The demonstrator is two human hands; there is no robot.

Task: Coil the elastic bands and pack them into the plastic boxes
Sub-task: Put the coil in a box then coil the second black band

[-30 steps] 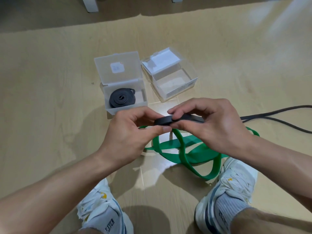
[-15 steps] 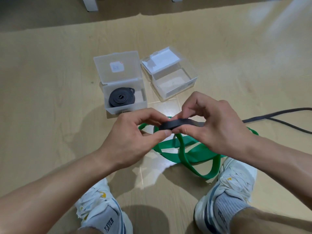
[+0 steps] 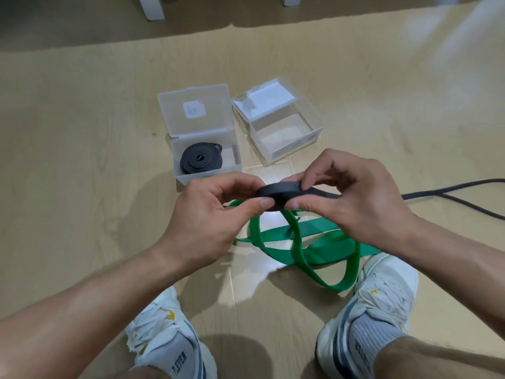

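Fingers of the left hand (image 3: 207, 217) and right hand (image 3: 352, 195) are clamped on a partly coiled black elastic band (image 3: 278, 191), its loose tail running off toward 3 o'clock. Beneath, at 6 o'clock, a green elastic band (image 3: 303, 242) lies on the floor (image 3: 82, 160). At 11 o'clock, an open plastic box (image 3: 202, 138) holds a coiled black band (image 3: 200, 160); the clear plastic box (image 3: 278, 121) at 12 o'clock stands open.

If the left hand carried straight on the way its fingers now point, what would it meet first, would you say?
The left hand points toward the right hand, and both pinch the black band coil. Going on, it would most likely press into the right hand's fingers past the coil.
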